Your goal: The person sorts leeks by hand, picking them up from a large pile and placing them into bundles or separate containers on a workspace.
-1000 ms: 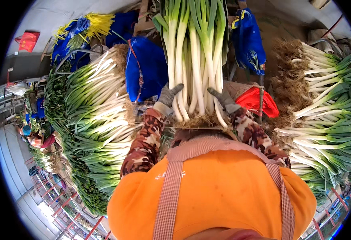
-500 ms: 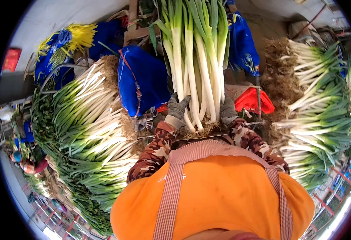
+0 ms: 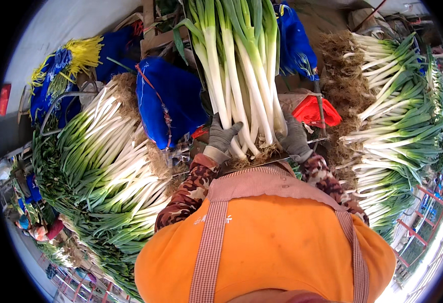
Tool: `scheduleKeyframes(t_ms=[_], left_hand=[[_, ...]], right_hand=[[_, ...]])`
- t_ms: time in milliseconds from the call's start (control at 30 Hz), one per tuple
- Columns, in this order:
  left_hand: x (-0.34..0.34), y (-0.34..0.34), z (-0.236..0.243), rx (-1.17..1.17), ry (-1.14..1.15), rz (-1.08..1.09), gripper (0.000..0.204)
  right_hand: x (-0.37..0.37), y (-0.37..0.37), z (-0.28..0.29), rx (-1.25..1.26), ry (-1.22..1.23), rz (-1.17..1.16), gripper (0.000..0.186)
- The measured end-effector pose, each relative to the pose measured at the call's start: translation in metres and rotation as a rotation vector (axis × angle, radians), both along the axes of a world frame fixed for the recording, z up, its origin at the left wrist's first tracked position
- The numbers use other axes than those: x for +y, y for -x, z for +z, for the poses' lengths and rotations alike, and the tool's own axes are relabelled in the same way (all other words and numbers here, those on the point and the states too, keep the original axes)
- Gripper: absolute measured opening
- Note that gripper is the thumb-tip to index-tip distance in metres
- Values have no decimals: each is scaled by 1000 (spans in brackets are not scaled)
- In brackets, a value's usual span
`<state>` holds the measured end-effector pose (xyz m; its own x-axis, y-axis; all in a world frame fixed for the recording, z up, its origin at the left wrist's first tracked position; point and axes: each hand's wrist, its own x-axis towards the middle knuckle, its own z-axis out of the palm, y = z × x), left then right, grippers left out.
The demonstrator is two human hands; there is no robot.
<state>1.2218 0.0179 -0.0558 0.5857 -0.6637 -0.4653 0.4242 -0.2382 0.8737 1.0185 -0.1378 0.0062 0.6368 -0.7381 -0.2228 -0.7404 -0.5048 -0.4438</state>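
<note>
A bundle of long leeks, white stems with green leaves upward and brown roots toward me, lies on a narrow stand with a metal edge near my waist. My left hand, in a grey glove, grips the bundle's left side near the roots, its thumb over the white stems. My right hand, also gloved, holds the opposite side, its fingertips partly hidden by the stalks.
Leek piles flank me at left and right. Blue sacks hang beside the stand, a red bag behind my right hand. A co-worker is at far left, with metal racks farther out.
My hands have moved from resting higher along the bundle's sides to gripping around it near the roots. The view has shifted, so the surroundings sit differently in the picture.
</note>
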Motion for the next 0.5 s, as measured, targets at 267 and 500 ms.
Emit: scheduleKeyframes(t_ms=[267,500], left_hand=[[-19,19,5,-190,-44,20,57],[-16,8,22,247,245,302,54]], right_hand=[[5,-76,1,-386,-304,-196,97],[-17,-68,33,-556,-464,-207,79]])
